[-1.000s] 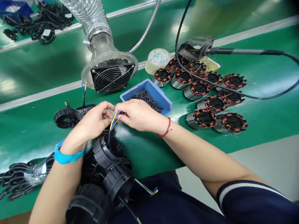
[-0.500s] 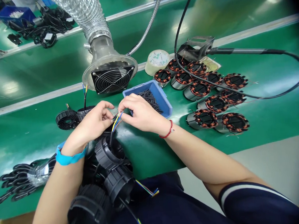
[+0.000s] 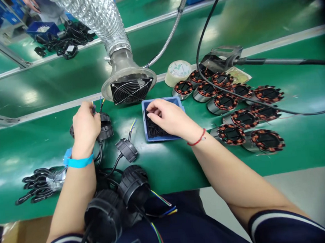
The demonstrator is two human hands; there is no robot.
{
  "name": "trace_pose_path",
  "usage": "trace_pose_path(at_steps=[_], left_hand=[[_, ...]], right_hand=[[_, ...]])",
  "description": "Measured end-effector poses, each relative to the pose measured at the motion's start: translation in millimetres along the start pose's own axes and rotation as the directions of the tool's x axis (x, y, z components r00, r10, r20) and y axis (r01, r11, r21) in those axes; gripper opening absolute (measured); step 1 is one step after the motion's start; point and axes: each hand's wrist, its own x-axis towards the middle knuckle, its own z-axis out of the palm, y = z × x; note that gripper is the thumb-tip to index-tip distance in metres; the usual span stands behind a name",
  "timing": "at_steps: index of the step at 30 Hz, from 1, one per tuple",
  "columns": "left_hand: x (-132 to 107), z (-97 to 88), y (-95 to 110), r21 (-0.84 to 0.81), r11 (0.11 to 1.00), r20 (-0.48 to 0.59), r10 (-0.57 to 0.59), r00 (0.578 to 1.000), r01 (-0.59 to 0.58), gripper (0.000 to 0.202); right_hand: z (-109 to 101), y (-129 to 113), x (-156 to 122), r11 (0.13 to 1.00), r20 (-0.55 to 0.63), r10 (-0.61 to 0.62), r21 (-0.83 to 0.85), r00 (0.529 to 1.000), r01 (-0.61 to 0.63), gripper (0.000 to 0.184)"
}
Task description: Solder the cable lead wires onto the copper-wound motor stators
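Note:
My left hand (image 3: 84, 127) is closed around a black round plastic housing (image 3: 105, 127) with coloured wires sticking up from it, at the far left of the green belt. My right hand (image 3: 171, 118) reaches into a small blue bin (image 3: 150, 136) of short black tube pieces, fingers curled and pinching among them; what they hold is hidden. Between the hands lies a black cap on a cable (image 3: 127, 149) with yellow and blue wire ends (image 3: 132, 124). More black housings (image 3: 133, 187) with coloured wires rest at the belt's near edge, over my lap.
A fume extractor fan (image 3: 131, 89) on a flexible duct stands behind the bin. Several copper-wound stators (image 3: 242, 118) lie at right, beside a tape roll (image 3: 179, 70) and a soldering iron on its stand (image 3: 221, 57). Black cable ties (image 3: 38, 183) lie at left.
Both hands let go of the coloured wires and parted. The left moved out to a housing at far left; the right moved into the blue bin. The wired cap now lies on the belt.

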Motion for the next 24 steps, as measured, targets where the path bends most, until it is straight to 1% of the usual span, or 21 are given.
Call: trace_pose_path(at_steps=[1,3,4,5,6,7,8,9,10,11,12,13,14,16,17,18,19,21,22,23,24], left_hand=[[-0.9,-3.1,0.5,0.067,0.998,-0.027,0.01,1.0,-0.008,0.037],[-5.8,-9.6,7.0,0.117,0.992,-0.134,0.057,0.989,-0.042,0.053],[-9.5,-12.4,12.5,0.103,0.992,-0.191,0.098,0.977,-0.079,0.059],[-13.6,-14.6,18.9,0.065,0.989,-0.226,0.147,0.963,-0.136,0.059],[-18.0,-15.6,25.8,0.015,0.978,-0.216,0.205,0.955,-0.207,0.053],[-22.5,-15.4,32.6,-0.049,0.958,-0.141,0.273,0.952,-0.282,0.043],[-26.9,-13.9,39.0,-0.123,0.931,-0.001,0.346,0.938,-0.344,0.035],[-31.1,-11.2,44.7,-0.182,0.907,0.175,0.41,0.895,-0.38,0.029],[-34.9,-7.7,49.3,-0.202,0.898,0.35,0.439,0.827,-0.391,0.026],[-38.1,-3.8,53.0,-0.178,0.902,0.496,0.427,0.757,-0.392,0.024],[-40.8,0.1,55.6,-0.127,0.912,0.594,0.385,0.706,-0.391,0.022],[-42.7,3.5,57.4,-0.073,0.919,0.651,0.338,0.68,-0.387,0.02],[-43.8,6.1,58.3,-0.037,0.926,0.681,0.3,0.668,-0.377,0.016],[-44.0,9.0,58.4,-0.05,0.941,0.708,0.271,0.652,-0.336,0.013],[-43.3,9.3,57.7,-0.08,0.947,0.702,0.275,0.657,-0.312,0.013],[-42.3,9.1,56.7,-0.102,0.952,0.676,0.28,0.682,-0.29,0.014],[-41.2,8.6,55.3,-0.116,0.955,0.627,0.283,0.726,-0.273,0.015],[-39.1,7.5,52.0,-0.144,0.955,0.494,0.296,0.818,-0.259,0.017],[-38.4,7.3,50.2,-0.172,0.953,0.435,0.302,0.848,-0.251,0.017],[-38.0,7.4,48.5,-0.218,0.947,0.4,0.307,0.864,-0.236,0.017],[-37.9,8.0,46.9,-0.28,0.937,0.393,0.309,0.866,-0.208,0.017]], right_hand=[[-1.8,0.0,-0.4,0.995,0.082,0.012,-0.103,0.997,-0.003,0.016],[-3.3,-1.3,-1.7,0.959,0.204,0.02,-0.28,0.979,0.039,0.026],[-3.1,-2.4,-2.3,0.94,0.241,0.02,-0.334,0.97,0.064,0.031],[-2.4,-3.4,-2.7,0.926,0.264,0.022,-0.369,0.964,0.08,0.034],[-1.4,-4.5,-2.9,0.916,0.272,0.026,-0.391,0.962,0.086,0.035],[-0.1,-5.4,-2.9,0.907,0.266,0.029,-0.411,0.964,0.086,0.034],[1.4,-6.2,-2.5,0.898,0.251,0.032,-0.433,0.968,0.082,0.032],[2.9,-6.9,-2.0,0.887,0.231,0.036,-0.456,0.972,0.076,0.029],[4.4,-7.3,-1.4,0.877,0.21,0.039,-0.476,0.977,0.067,0.027],[5.7,-7.7,-0.8,0.869,0.193,0.042,-0.492,0.98,0.059,0.026],[6.7,-7.8,-0.3,0.863,0.182,0.043,-0.502,0.982,0.055,0.025],[7.4,-7.8,0.1,0.86,0.181,0.042,-0.507,0.983,0.056,0.025],[7.8,-7.7,0.2,0.859,0.188,0.038,-0.508,0.981,0.064,0.025],[7.8,-6.9,0.3,0.856,0.205,0.027,-0.511,0.978,0.084,0.024],[7.6,-6.3,0.5,0.853,0.21,0.025,-0.514,0.977,0.089,0.024],[7.2,-5.5,0.8,0.851,0.209,0.027,-0.518,0.978,0.087,0.024],[6.8,-4.5,1.3,0.848,0.203,0.032,-0.524,0.979,0.08,0.025],[5.6,-2.1,3.0,0.842,0.185,0.044,-0.535,0.982,0.064,0.026],[4.8,-0.7,4.0,0.839,0.177,0.048,-0.541,0.983,0.057,0.027],[3.8,0.8,5.1,0.838,0.171,0.05,-0.543,0.984,0.052,0.028],[2.7,2.3,6.1,0.844,0.163,0.051,-0.535,0.985,0.045,0.028]])
